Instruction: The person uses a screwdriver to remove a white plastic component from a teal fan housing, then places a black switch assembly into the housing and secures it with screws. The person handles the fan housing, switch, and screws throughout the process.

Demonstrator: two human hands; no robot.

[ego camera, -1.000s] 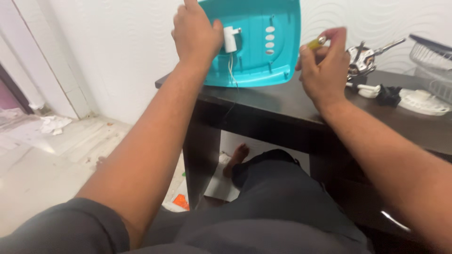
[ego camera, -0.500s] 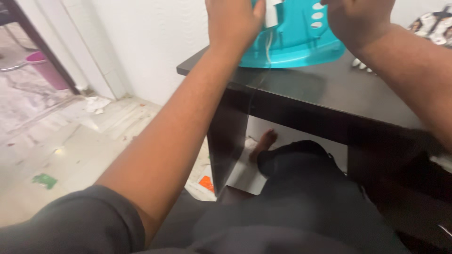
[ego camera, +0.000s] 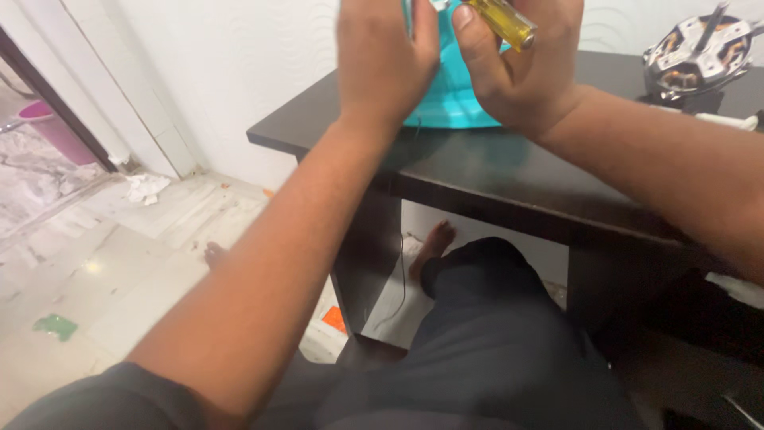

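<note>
A teal plastic panel (ego camera: 450,97) stands on edge on the dark table (ego camera: 509,179), mostly hidden behind both hands. My left hand (ego camera: 380,60) presses against its left side, fingers up. My right hand (ego camera: 521,64) is right beside it, closed around a screwdriver with a clear yellow handle (ego camera: 503,20); the tip is hidden. A thin wire hangs from the panel over the table's front edge.
A bare electric motor with copper windings (ego camera: 700,54) sits at the table's back right, a white part (ego camera: 728,121) beside it. My legs and a bare foot (ego camera: 434,243) are under the table. A pink bucket (ego camera: 52,127) stands beyond the doorway at left.
The view has swung down and right since a second ago. My right hand has moved in against the left one at the panel, with the yellow handle showing again.
</note>
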